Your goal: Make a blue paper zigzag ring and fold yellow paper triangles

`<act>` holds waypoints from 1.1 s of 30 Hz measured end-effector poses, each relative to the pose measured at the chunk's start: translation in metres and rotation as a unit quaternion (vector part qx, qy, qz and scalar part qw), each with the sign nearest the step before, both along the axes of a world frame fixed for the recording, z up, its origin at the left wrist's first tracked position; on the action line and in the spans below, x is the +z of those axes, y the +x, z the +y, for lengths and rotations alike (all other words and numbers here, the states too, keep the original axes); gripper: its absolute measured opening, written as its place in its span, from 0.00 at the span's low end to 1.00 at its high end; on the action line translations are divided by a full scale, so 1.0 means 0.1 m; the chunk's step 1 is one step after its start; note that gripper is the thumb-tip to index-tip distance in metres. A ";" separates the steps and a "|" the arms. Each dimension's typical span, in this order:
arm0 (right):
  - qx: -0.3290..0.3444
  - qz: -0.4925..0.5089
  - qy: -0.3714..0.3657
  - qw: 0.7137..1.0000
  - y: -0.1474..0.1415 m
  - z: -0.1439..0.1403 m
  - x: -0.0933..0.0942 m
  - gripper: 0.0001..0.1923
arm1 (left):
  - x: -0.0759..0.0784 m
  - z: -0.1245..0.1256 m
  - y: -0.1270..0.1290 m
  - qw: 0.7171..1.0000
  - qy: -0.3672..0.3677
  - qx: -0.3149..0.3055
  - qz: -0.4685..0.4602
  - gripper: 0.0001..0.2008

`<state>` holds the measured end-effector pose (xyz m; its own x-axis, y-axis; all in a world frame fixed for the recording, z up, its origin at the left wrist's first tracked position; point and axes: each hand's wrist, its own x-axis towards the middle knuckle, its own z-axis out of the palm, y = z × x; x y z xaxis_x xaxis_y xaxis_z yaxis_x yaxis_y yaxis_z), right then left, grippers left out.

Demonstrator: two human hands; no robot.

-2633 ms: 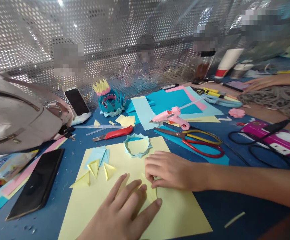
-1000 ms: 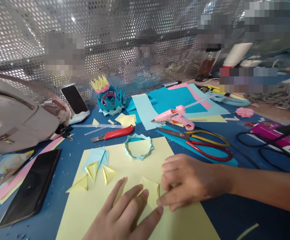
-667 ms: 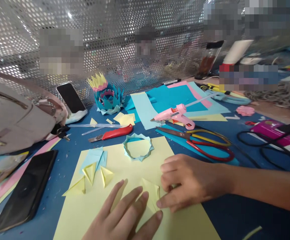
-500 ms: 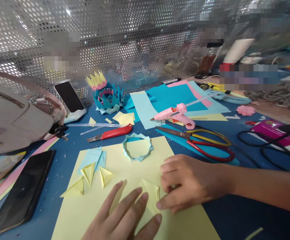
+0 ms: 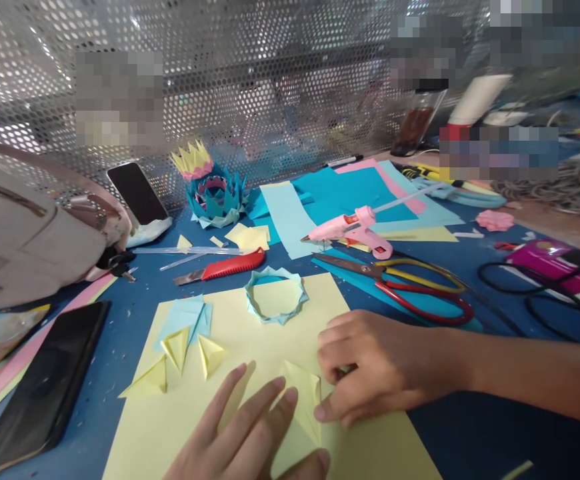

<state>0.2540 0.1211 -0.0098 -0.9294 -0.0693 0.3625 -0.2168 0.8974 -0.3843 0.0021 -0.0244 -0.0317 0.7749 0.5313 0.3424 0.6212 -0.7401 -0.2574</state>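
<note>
A small folded piece of pale yellow paper [image 5: 304, 393] lies on a large yellow sheet [image 5: 145, 433]. Spread over its left side is my left hand [image 5: 243, 433], fingers apart and resting flat. My right hand [image 5: 385, 370] is curled, its thumb tip pressed at the piece's right folded edge; what its inner fingers touch is hidden. Folded yellow triangles [image 5: 211, 357] lie to the left beside light blue paper pieces [image 5: 179, 315]. Behind my hands stands a light blue pointed paper ring [image 5: 297, 305].
Beyond the sheet lie a red utility knife [image 5: 233, 264], scissors [image 5: 420, 310] and a pink glue gun [image 5: 353, 230]. Paper crowns [image 5: 215, 200] stand at the back near a perforated metal screen. A black phone [image 5: 45, 380] and a bag [image 5: 25, 233] are at left.
The lower part of the small yellow piece now shows a longer folded edge near my right thumb. My left thumb has shifted slightly down and right. Other things stay put.
</note>
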 end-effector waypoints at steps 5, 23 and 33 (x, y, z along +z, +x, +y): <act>0.000 -0.010 -0.017 1.000 0.00 0.00 0.00 0.19 | 0.00 0.00 0.01 1.000 -0.009 0.006 -0.013 0.19; -0.025 -0.043 0.018 0.999 0.03 0.17 0.00 0.18 | 0.06 0.02 0.01 1.000 0.011 -0.010 0.026 0.19; -0.039 -0.031 0.053 0.997 0.05 0.14 0.02 0.19 | 0.14 -0.01 0.05 1.000 0.005 -0.007 -0.013 0.17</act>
